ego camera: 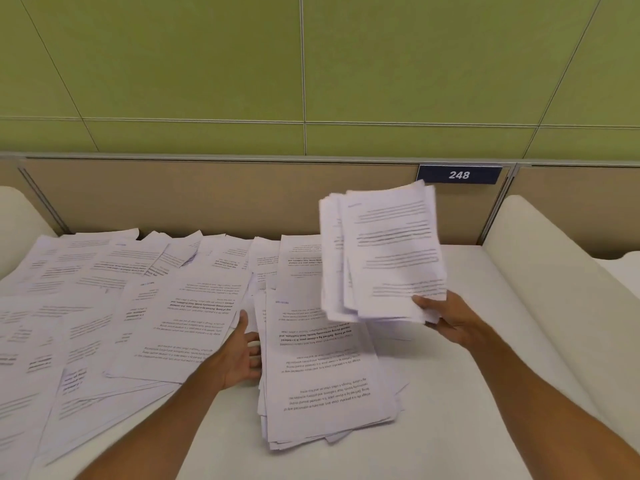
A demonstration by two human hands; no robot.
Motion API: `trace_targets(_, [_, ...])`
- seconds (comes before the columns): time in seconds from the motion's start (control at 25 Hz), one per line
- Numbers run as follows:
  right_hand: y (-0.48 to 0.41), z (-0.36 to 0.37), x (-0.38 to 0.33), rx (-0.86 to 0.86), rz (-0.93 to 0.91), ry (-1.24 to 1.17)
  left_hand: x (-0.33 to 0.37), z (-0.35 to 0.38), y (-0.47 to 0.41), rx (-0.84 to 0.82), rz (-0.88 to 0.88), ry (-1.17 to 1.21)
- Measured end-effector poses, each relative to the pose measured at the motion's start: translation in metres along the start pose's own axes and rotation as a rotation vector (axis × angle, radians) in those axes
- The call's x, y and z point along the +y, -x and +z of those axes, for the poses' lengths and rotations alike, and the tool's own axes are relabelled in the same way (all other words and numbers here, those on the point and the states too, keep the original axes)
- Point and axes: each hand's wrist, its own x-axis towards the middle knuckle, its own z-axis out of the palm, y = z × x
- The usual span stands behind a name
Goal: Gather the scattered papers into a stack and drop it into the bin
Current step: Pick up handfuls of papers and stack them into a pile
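Dial centred on the stack.

Surface: white desk [467, 341], backed at 12 by a beige partition [207, 195]. Green wall panels [173, 64] rise above it. Blue plate [459, 174] reading "248" at 1, on the partition.

Paper: white printed sheets, black text in blocks.
- Scattered sheets [104, 306] overlap loosely from 8 round to 12.
- Stack [322, 375] lies flat on the desk, edges ragged. Long axis 12–6, print upside down to the wearer.
- Bundle [388, 258] at 1, held off the desk and motion-blurred. Long axis near 12–6, top edge up against the partition, print upright to the wearer.

Hands: right hand [446, 320] grips the bundle's lower right corner, thumb on top. Left hand [239, 355] at 9, fingers straight against the stack's left edge, thumb spread, holding nothing.
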Motion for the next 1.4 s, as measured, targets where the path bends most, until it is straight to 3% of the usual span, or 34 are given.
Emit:
trace_targets(0.16, [0.003,0.042,0.041,-0.139,0.016,0.269,-0.002,-0.003,-0.001,-0.003,0.000,0.004])
trace_targets(0.28, [0.001,0.058,0.054,-0.151,0.025,0.491,0.000,0.001,0.000,0.002,-0.002,-0.104])
trace_targets(0.4, [-0.007,0.058,0.045,-0.210,0.018,0.827,-0.004,0.007,-0.005,0.104,0.134,-0.283])
trace_targets(0.52, [-0.019,0.049,0.036,0.027,-0.024,0.987,-0.011,0.022,-0.010,0.220,0.304,-0.460])
trace_targets(0.64, [-0.033,0.041,0.033,0.434,0.047,1.058,-0.008,0.022,-0.014,0.196,0.338,-0.468])
trace_targets(0.76, [-0.037,0.054,0.036,0.600,0.216,1.143,-0.004,0.003,-0.016,0.082,0.315,-0.443])
trace_targets(0.92, [-0.043,0.087,0.040,0.632,0.303,1.117,-0.005,-0.018,-0.013,0.034,0.359,-0.409])
trace_targets(1.08, [-0.053,0.103,0.038,0.551,0.340,1.169,0.002,-0.050,-0.005,0.107,0.393,-0.334])
trace_targets(1.4, [-0.061,0.122,0.035,0.465,0.318,1.004,-0.003,-0.094,0.014,0.207,0.353,-0.213])
